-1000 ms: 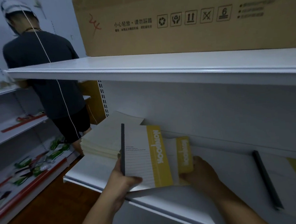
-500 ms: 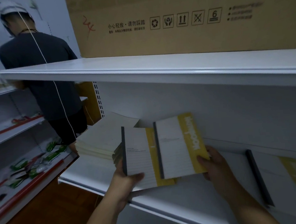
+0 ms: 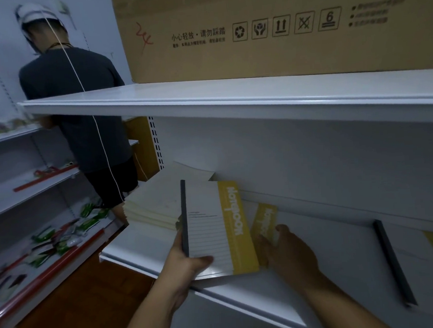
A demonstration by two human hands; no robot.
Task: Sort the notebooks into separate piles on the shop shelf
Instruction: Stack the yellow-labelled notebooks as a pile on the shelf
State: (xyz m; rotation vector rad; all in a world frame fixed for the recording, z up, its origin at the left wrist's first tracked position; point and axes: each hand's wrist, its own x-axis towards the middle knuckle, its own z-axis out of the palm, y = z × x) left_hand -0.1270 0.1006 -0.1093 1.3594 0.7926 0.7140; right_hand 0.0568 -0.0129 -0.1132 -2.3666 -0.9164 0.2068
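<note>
My left hand (image 3: 189, 265) grips the lower left corner of a white notebook with a yellow band and dark spine (image 3: 212, 228), holding it just above the shelf (image 3: 332, 253). My right hand (image 3: 288, 253) pinches the edge of a second yellow-banded notebook (image 3: 264, 220) that lies lower, partly hidden under the first. A pile of cream notebooks (image 3: 154, 201) sits at the shelf's left end, behind my left hand. Another yellow-banded notebook with a dark spine (image 3: 394, 261) lies flat at the right.
The upper shelf (image 3: 231, 96) overhangs closely and carries a big cardboard box (image 3: 278, 31). A person in a dark shirt (image 3: 78, 109) stands at the left by another shelf unit with green packets (image 3: 61, 236). Wooden floor lies below.
The notebook my right hand held up half a second ago now lies on top in my left hand. My right hand has dropped to another yellow-banded notebook on the shelf.
</note>
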